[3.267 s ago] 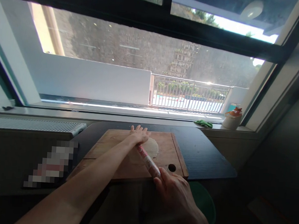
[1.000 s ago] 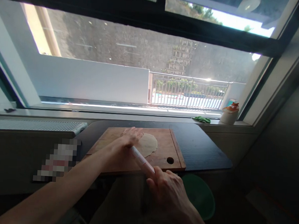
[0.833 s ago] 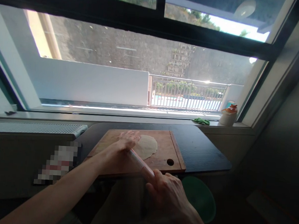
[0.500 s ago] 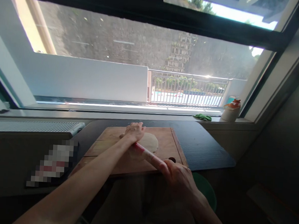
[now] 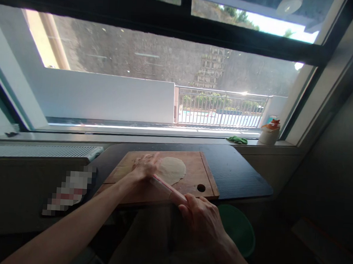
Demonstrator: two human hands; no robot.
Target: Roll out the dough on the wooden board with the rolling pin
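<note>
A flat, roundish sheet of dough [image 5: 171, 170] lies on the wooden cutting board [image 5: 190, 154]. Across the board's near side slants a rolling pin [image 5: 163, 188], its near end gripped in my right hand [image 5: 200, 213]. The fingers of that hand are closed round it, by the board's front edge. My left hand [image 5: 146, 166], slightly blurred, is closed over the pin's far end and hides it. It is just left of the dough.
The board rests on a dark table [image 5: 239, 173] below a wide window. A green bin or bowl [image 5: 236, 231] is below the table's right front. On the sill are a green cloth [image 5: 237, 140] and a white container [image 5: 269, 134]. A radiator [image 5: 40, 151] stands to the left.
Both hands have drawn the rolling pin back toward me and to the left. More of the dough shows, and the hole in the board's corner is now uncovered. The view has shifted slightly.
</note>
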